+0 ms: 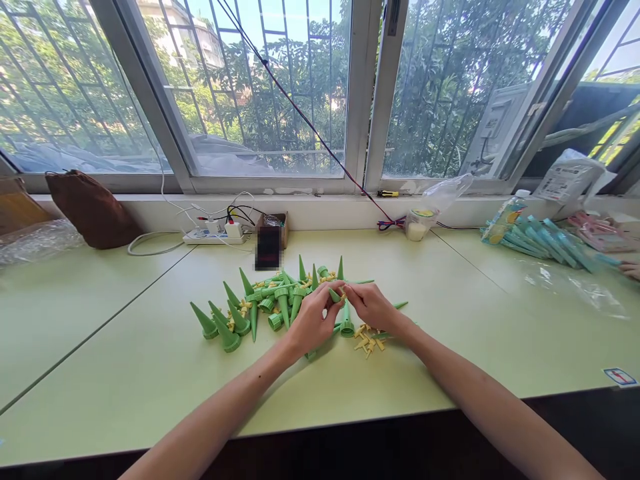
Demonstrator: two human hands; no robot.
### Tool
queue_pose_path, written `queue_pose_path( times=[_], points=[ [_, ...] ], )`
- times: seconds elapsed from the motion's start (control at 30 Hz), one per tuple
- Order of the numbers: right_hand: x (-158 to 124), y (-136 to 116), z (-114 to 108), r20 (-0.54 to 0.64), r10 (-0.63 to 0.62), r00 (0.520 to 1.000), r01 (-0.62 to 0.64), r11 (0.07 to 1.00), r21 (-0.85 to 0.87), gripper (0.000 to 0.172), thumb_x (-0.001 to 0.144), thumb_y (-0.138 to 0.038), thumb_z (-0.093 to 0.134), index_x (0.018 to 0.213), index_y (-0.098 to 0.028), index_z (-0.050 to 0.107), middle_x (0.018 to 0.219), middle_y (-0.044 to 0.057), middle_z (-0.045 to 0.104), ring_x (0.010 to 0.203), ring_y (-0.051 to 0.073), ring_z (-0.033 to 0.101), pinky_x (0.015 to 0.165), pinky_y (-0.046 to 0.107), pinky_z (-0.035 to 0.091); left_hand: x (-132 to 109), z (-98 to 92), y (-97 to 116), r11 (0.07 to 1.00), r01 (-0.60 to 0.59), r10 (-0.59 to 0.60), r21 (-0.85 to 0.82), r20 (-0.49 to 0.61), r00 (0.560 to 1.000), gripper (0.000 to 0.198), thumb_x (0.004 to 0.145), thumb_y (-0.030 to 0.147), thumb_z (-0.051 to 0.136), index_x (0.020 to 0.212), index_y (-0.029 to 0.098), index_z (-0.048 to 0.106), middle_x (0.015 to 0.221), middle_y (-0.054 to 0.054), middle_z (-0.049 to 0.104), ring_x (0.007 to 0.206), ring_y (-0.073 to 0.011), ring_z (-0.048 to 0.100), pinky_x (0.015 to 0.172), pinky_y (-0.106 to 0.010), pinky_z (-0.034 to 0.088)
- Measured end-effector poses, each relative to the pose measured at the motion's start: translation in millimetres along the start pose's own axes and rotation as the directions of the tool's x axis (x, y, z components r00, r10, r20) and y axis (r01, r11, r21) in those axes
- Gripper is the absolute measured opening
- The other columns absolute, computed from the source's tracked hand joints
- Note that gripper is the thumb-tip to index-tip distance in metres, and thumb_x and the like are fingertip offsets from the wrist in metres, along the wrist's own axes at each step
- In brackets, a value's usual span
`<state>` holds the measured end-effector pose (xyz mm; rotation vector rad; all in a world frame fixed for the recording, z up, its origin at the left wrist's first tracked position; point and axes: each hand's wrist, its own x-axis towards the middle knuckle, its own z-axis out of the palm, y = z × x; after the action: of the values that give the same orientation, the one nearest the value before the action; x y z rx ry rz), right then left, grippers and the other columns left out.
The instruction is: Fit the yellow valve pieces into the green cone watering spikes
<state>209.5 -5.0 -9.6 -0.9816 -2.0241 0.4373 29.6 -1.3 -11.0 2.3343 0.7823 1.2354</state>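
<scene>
My left hand (315, 315) is closed around a green plant watering spike (336, 295), whose pointed tip sticks out between the fingers. Fingers of my right hand (371, 307) are pinched together right against that spike; a bit of yellow shows there, but what they grip is too small to make out. Below the hands a green spike (347, 328) stands with its ribbed cap down. A heap of green spikes (283, 300) with small yellow pieces among them lies left of my hands. Under my right wrist is a small pile of yellow T-shaped valves (369, 341).
Along the windowsill stand a power strip (214, 235), a small cardboard box (280, 230), a plastic tub (419, 224) and a brown bag (93, 210). At right are a bottle (506, 217), teal packaged items (545, 241) and another person's hand (631, 267).
</scene>
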Motion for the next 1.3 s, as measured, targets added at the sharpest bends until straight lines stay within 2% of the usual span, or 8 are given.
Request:
queue_pose_path(
  times=[0.17, 0.4, 0.47, 0.57, 0.67, 0.83, 1.0, 1.3],
  points=[
    [0.2, 1.4, -8.6, 0.006, 0.028, 1.000, -0.028, 0.998, -0.059, 0.041, 0.103, -0.039, 0.032, 0.069, -0.019, 0.041, 0.062, -0.003, 0.044, 0.057, 0.011, 0.035, 0.057, 0.025, 0.029, 3.3, -1.7, 4.2, 0.992, 0.094, -0.097, -0.087, -0.030, 0.995, 0.027, 0.091, 0.018, 0.056, 0.118, 0.019, 0.056, 0.089, -0.003, 0.065, 0.066, -0.0116, 0.060, 0.064, -0.025, 0.054],
    [7.3, 10.3, -36.8, -0.113, 0.136, 0.984, -0.145, 0.986, -0.082, 0.036, 0.098, -0.039, 0.044, 0.072, -0.017, 0.056, 0.054, -0.005, 0.042, 0.050, 0.010, 0.034, 0.052, 0.024, 0.029, 5.2, -4.9, 2.8, 0.989, 0.147, -0.149, -0.024, -0.085, 0.985, 0.025, 0.090, 0.020, 0.055, 0.116, 0.020, 0.056, 0.090, -0.003, 0.068, 0.064, -0.0123, 0.059, 0.067, -0.028, 0.054],
    [11.3, 8.7, -46.9, 0.029, 0.188, 0.982, -0.186, 0.981, -0.062, 0.031, 0.094, -0.035, 0.049, 0.071, -0.016, 0.059, 0.054, -0.004, 0.050, 0.049, 0.010, 0.038, 0.051, 0.023, 0.031, 4.5, -4.5, 1.6, 0.990, 0.144, -0.144, -0.007, -0.082, 0.986, 0.025, 0.091, 0.019, 0.055, 0.116, 0.021, 0.056, 0.088, -0.002, 0.067, 0.063, -0.0122, 0.058, 0.066, -0.027, 0.052],
    [14.5, 1.5, -59.7, 0.303, 0.198, 0.932, -0.172, 0.979, -0.108, 0.019, 0.088, -0.024, 0.054, 0.074, -0.016, 0.064, 0.060, -0.002, 0.061, 0.052, 0.010, 0.045, 0.053, 0.023, 0.034, 3.6, -3.0, 0.9, 0.990, 0.141, -0.140, 0.017, -0.073, 0.988, 0.025, 0.090, 0.019, 0.055, 0.115, 0.021, 0.056, 0.081, 0.000, 0.065, 0.060, -0.0115, 0.054, 0.062, -0.025, 0.048],
    [11.5, -5.0, -64.4, 0.410, 0.229, 0.883, -0.148, 0.964, -0.219, 0.013, 0.080, -0.012, 0.058, 0.073, -0.017, 0.068, 0.067, 0.000, 0.064, 0.061, 0.013, 0.052, 0.058, 0.024, 0.037, 2.8, -1.3, 1.0, 0.988, 0.144, -0.140, 0.048, -0.074, 0.987, 0.024, 0.089, 0.019, 0.057, 0.113, 0.021, 0.057, 0.073, 0.003, 0.059, 0.055, -0.0104, 0.049, 0.058, -0.023, 0.042],
    [-0.7, -7.6, -58.0, 0.420, 0.313, 0.852, -0.127, 0.902, -0.414, 0.019, 0.067, -0.001, 0.065, 0.074, -0.019, 0.067, 0.079, 0.003, 0.066, 0.072, 0.017, 0.056, 0.059, 0.024, 0.036, 2.0, 0.7, 2.0, 0.988, 0.146, -0.142, 0.053, -0.063, 0.988, 0.022, 0.090, 0.021, 0.057, 0.112, 0.021, 0.057, 0.072, 0.004, 0.054, 0.056, -0.0105, 0.046, 0.056, -0.022, 0.039],
    [-4.3, -10.1, -54.2, 0.477, 0.308, 0.823, -0.079, 0.894, -0.441, 0.019, 0.071, -0.001, 0.063, 0.078, -0.019, 0.064, 0.085, 0.004, 0.066, 0.084, 0.020, 0.057, 0.065, 0.026, 0.038, 2.3, 1.6, 1.9, 0.990, 0.134, -0.131, 0.043, -0.059, 0.990, 0.019, 0.090, 0.020, 0.056, 0.110, 0.021, 0.057, 0.071, 0.005, 0.052, 0.057, -0.0103, 0.045, 0.057, -0.022, 0.039],
    [-7.7, -12.3, -55.2, 0.507, 0.351, 0.787, -0.088, 0.878, -0.471, 0.016, 0.075, -0.005, 0.062, 0.082, -0.019, 0.065, 0.088, 0.004, 0.066, 0.087, 0.020, 0.057, 0.067, 0.024, 0.038, 2.1, 2.4, 1.3, 0.990, 0.141, -0.140, 0.022, -0.055, 0.989, 0.017, 0.091, 0.021, 0.056, 0.108, 0.021, 0.056, 0.073, 0.004, 0.054, 0.058, -0.0105, 0.045, 0.056, -0.022, 0.039]
  ],
)
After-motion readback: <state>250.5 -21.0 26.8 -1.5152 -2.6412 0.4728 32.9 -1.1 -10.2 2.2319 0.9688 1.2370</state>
